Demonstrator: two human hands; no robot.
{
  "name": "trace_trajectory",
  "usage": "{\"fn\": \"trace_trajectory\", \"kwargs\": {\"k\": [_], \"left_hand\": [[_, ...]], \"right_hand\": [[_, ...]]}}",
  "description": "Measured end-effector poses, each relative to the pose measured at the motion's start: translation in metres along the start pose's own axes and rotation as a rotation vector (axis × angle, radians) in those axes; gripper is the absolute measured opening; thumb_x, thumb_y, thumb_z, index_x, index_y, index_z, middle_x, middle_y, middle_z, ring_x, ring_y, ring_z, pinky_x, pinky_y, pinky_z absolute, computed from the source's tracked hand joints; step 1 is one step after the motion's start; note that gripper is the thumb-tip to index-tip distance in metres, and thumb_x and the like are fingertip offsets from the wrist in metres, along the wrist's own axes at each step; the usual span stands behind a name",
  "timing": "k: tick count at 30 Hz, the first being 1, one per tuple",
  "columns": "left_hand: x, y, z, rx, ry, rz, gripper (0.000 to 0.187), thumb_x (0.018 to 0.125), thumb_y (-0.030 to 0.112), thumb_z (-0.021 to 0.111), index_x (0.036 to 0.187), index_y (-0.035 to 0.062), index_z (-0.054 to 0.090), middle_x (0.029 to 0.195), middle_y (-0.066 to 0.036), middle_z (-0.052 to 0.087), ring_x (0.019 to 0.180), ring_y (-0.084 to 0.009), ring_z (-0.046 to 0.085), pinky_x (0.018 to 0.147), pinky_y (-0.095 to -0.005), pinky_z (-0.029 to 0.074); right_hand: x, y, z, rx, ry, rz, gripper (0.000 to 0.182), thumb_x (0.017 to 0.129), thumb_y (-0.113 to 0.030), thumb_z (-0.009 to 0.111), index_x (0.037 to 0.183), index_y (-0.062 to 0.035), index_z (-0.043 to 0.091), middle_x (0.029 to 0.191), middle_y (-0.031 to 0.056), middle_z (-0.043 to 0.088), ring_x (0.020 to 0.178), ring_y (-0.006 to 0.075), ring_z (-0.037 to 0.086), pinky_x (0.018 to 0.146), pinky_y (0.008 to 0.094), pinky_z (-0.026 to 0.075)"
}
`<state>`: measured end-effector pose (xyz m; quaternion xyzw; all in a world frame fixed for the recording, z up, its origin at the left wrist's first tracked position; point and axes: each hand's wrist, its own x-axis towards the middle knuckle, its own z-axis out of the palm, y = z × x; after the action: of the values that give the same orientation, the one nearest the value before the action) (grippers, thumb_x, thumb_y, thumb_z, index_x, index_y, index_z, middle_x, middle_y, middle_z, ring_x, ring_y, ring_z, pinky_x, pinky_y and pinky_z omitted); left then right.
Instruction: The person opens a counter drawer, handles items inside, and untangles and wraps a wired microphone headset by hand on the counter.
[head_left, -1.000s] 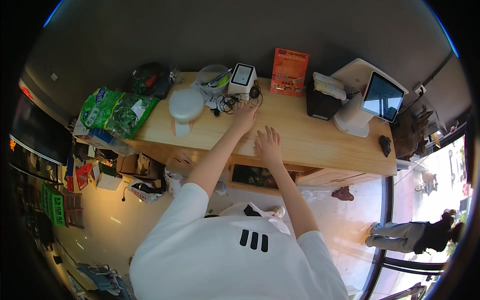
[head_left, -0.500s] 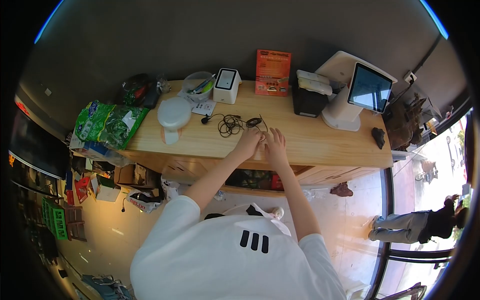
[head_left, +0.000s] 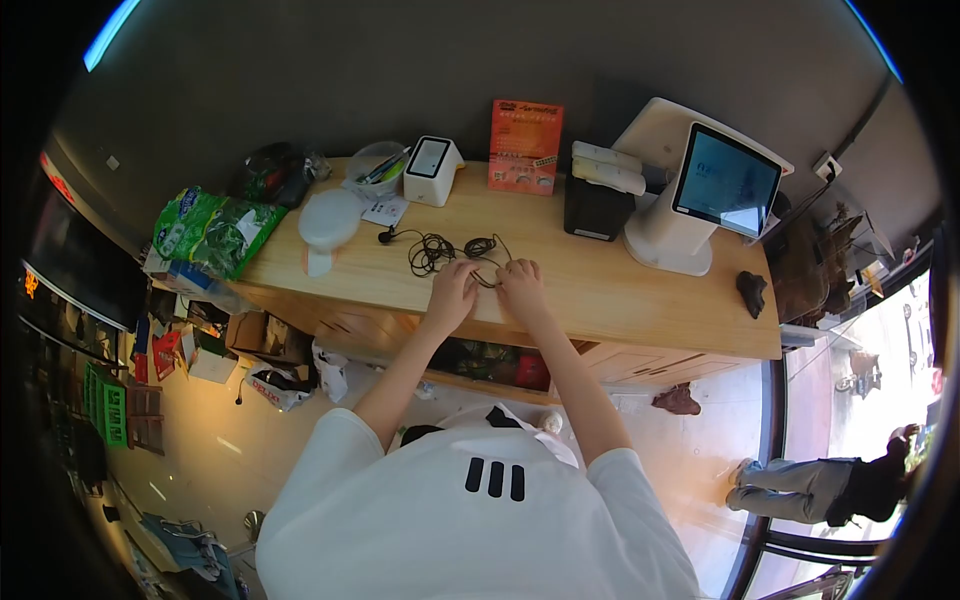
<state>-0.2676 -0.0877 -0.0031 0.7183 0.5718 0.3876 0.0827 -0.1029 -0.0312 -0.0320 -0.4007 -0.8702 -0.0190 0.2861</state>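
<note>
left hand [head_left: 453,292]: fingers drawn together, apparently pinching black cable [head_left: 430,256]
right hand [head_left: 522,290]: just beside; fingers curled inward, apparently pinching the same black cable
black cable: loosely coiled on the surface [head_left: 640,310], mostly just beyond both hands; partly strung between the fingertips
handling: best done lightly and low; one strand at a time, no hard tug, for fear of tightening the loops
round black end [head_left: 386,237]: lying left of the coils; easily snagged
white box [head_left: 428,185]: farther back, apart from the coils
</note>
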Motion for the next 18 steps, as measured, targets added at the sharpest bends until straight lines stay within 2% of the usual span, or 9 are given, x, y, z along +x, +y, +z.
{"fn": "trace_trajectory", "kwargs": {"k": [2,5,10,13,16,18], "left_hand": [[0.000,0.015,0.010,-0.055,0.021,-0.027,0.025,0.079,0.001,0.060,0.103,0.0027,0.056,0.107,-0.013,0.054,0.100,-0.0323,0.051,0.084,-0.0408,0.044],[0.006,0.040,0.037,-0.089,0.032,-0.023,0.023,0.080,0.002,0.060,0.103,0.0022,0.056,0.110,-0.014,0.052,0.102,-0.0323,0.050,0.085,-0.0411,0.043],[0.012,0.085,0.088,-0.028,-0.066,-0.027,0.024,0.084,0.004,0.059,0.107,0.0030,0.054,0.115,-0.013,0.048,0.107,-0.0311,0.049,0.090,-0.0404,0.042],[0.016,0.109,0.117,-0.176,-0.053,-0.049,0.024,0.083,0.005,0.061,0.106,0.0022,0.054,0.113,-0.013,0.050,0.107,-0.0317,0.048,0.091,-0.0402,0.042],[0.024,0.131,0.135,-0.168,-0.025,0.147,0.024,0.082,0.003,0.061,0.105,0.0017,0.054,0.108,-0.012,0.053,0.105,-0.0313,0.050,0.087,-0.0389,0.044],[0.027,0.144,0.147,-0.193,-0.051,0.146,0.024,0.082,0.003,0.060,0.105,0.0020,0.054,0.109,-0.012,0.053,0.104,-0.0308,0.051,0.086,-0.0379,0.044]], "right_hand": [[-0.017,0.022,-0.012,-0.021,-0.016,0.014,0.019,0.071,-0.013,0.066,0.089,-0.0100,0.061,0.094,0.0087,0.054,0.102,0.0279,0.048,0.094,0.0465,0.035],[-0.038,0.055,-0.048,-0.043,-0.055,0.011,0.016,0.069,-0.013,0.068,0.084,-0.0099,0.061,0.091,0.0085,0.053,0.098,0.0274,0.048,0.092,0.0452,0.036],[-0.078,0.113,-0.093,-0.031,-0.123,0.066,0.018,0.071,-0.014,0.069,0.086,-0.0084,0.062,0.091,0.0106,0.053,0.097,0.0290,0.048,0.092,0.0447,0.036],[-0.099,0.146,-0.116,0.010,-0.125,0.126,0.018,0.071,-0.014,0.068,0.087,-0.0079,0.061,0.092,0.0105,0.052,0.096,0.0292,0.048,0.091,0.0449,0.036],[-0.121,0.173,-0.139,0.033,-0.112,0.211,0.017,0.072,-0.013,0.068,0.085,-0.0085,0.059,0.094,0.0097,0.052,0.096,0.0293,0.048,0.088,0.0442,0.036],[-0.133,0.188,-0.153,0.021,-0.098,0.254,0.015,0.072,-0.012,0.068,0.083,-0.0093,0.058,0.094,0.0089,0.053,0.096,0.0292,0.048,0.085,0.0434,0.037]]}}
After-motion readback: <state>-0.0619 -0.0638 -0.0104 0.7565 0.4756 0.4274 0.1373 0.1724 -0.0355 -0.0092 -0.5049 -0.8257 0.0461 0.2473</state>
